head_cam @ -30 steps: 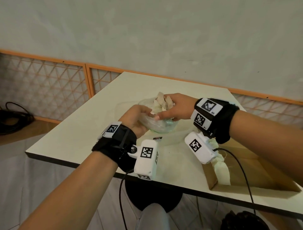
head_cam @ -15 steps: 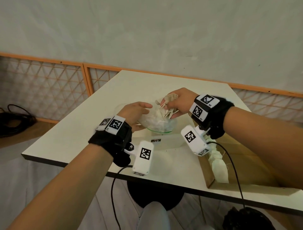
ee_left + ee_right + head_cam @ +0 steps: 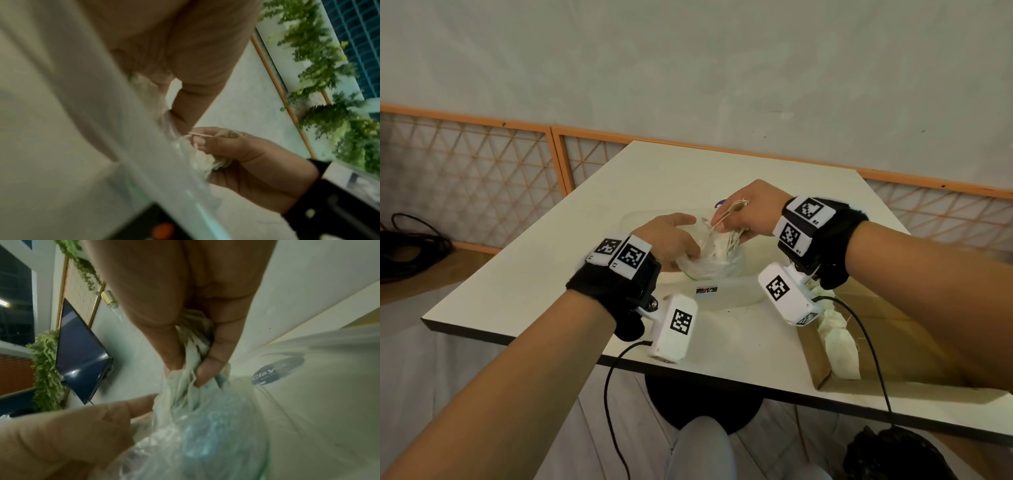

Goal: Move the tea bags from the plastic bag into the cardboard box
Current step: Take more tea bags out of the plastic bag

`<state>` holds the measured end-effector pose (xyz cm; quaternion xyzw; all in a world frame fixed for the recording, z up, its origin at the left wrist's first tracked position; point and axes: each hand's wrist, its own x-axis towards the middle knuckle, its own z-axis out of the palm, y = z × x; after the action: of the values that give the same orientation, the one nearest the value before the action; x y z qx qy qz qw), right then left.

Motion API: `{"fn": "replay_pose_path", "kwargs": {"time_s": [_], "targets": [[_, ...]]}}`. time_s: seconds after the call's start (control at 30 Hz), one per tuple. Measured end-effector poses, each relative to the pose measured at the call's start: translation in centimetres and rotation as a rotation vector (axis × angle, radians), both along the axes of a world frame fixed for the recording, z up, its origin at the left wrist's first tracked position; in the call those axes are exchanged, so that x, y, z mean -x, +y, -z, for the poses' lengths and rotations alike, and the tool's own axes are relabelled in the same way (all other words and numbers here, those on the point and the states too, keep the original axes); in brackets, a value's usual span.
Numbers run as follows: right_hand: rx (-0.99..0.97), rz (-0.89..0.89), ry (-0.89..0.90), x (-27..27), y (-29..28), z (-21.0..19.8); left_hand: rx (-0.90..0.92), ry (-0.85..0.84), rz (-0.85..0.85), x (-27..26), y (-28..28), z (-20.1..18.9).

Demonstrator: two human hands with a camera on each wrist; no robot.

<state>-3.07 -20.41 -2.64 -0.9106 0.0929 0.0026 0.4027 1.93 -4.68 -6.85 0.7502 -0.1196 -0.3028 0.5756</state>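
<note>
the right hand pinched a clump of tea bags at the mouth of the plastic bag, mid-tabletop. the left hand gripped the bag's rim; best to hold it down while lifting straight, then carry right to the cardboard box.

We see a pale worktop with a dark edge. On it lie a clear bag, a translucent flat pack with a small label, and, at the near right corner, an open box.

Right hand pinches tea bags.
</note>
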Motion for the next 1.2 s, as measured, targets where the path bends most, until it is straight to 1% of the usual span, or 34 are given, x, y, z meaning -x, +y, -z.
{"fn": "replay_pose_path", "kwargs": {"time_s": [0.1, 0.13, 0.2, 0.23, 0.27, 0.3, 0.33, 0.4, 0.43, 0.6, 0.67, 0.73, 0.77, 0.8, 0.83, 0.87, 0.9, 0.93, 0.97, 1.0, 1.03, 1.07, 1.1, 1.13, 1.17, 1.2], "targets": [[-0.088, 0.096, -0.085, -0.3, 0.1, 0.1, -0.158, -0.015, 0.078, -0.3, 0.6, -0.2], [-0.145, 0.114, -0.100, -0.4, 0.3, 0.0, -0.196, -0.019, 0.094, -0.3, 0.7, -0.2], [-0.209, 0.074, -0.072, -0.4, 0.6, 0.0, -0.249, -0.053, 0.112, -0.6, 0.6, 0.0], [-0.159, 0.024, -0.023, -0.3, 0.9, 0.0, -0.261, -0.086, 0.105, -0.6, 0.6, 0.1], [-0.033, -0.024, 0.034, -0.3, 1.2, 0.1, -0.264, -0.134, 0.086, -0.6, 0.5, 0.2], [0.144, -0.072, 0.088, -0.3, 1.6, 0.2, -0.260, -0.188, 0.063, -0.7, 0.5, 0.2], [0.279, -0.099, 0.124, -0.2, 2.1, 0.2, -0.254, -0.237, 0.049, -0.7, 0.4, 0.3], [0.403, -0.150, 0.136, -0.5, 2.3, 0.4, -0.289, -0.315, 0.050, -0.7, 0.4, 0.4], [0.383, -0.136, 0.120, -0.6, 1.9, 0.3, -0.325, -0.347, 0.051, -0.8, 0.4, 0.6], [-0.006, 0.056, -0.041, -1.1, 0.4, -0.3, -0.516, -0.417, 0.088, -1.0, 0.7, 1.1], [-0.127, 0.100, -0.105, -1.0, 0.3, -0.9, -0.543, -0.430, 0.075, -0.9, 0.8, 0.9], [-0.197, 0.132, -0.155, -1.2, 0.0, -1.5, -0.537, -0.472, 0.058, -0.9, 0.7, 0.9], [-0.217, 0.143, -0.170, -1.3, -0.2, -1.8, -0.503, -0.511, 0.033, -1.0, 0.7, 1.0], [-0.231, 0.148, -0.175, -1.4, -0.3, -2.0, -0.430, -0.557, -0.017, -1.0, 0.5, 1.0], [-0.239, 0.146, -0.171, -1.4, -0.2, -2.2, -0.314, -0.603, -0.095, -0.9, 0.4, 1.0], [-0.246, 0.138, -0.162, -1.4, 0.0, -2.3, -0.158, -0.626, -0.193, -0.7, 0.2, 0.8], [-0.257, 0.120, -0.156, -1.3, 0.3, -2.5, 0.017, -0.595, -0.303, -0.5, 0.1, 0.4], [-0.271, 0.096, -0.162, -1.1, 0.5, -2.7, 0.192, -0.505, -0.401, -0.2, -0.1, -0.1], [-0.288, 0.057, -0.181, -0.9, 0.8, -2.8, 0.349, -0.362, -0.470, 0.4, -0.1, -0.8], [-0.308, 0.003, -0.200, -0.6, 1.1, -3.1, 0.489, -0.169, -0.492, 1.1, -0.1, -1.6], [-0.333, -0.058, -0.196, -0.2, 1.5, -3.3, 0.612, 0.033, -0.465, 1.7, -0.1, -2.2], [-0.351, -0.119, -0.167, 0.1, 2.0, -3.4, 0.709, 0.202, -0.394, 2.2, -0.2, -2.8], [-0.340, -0.176, -0.122, 0.4, 2.6, -3.5, 0.783, 0.323, -0.295, 2.7, -0.3, -3.1], [-0.284, -0.225, -0.072, 0.5, 3.1, -3.5, 0.850, 0.412, -0.207, 3.1, -0.6, -3.2], [-0.182, -0.258, -0.024, 0.5, 3.5, -3.6, 0.908, 0.484, -0.169, 3.2, -0.9, -3.1], [-0.049, -0.276, 0.020, 0.6, 3.8, -3.8, 0.959, 0.545, -0.168, 3.4, -1.3, -3.0]]}}
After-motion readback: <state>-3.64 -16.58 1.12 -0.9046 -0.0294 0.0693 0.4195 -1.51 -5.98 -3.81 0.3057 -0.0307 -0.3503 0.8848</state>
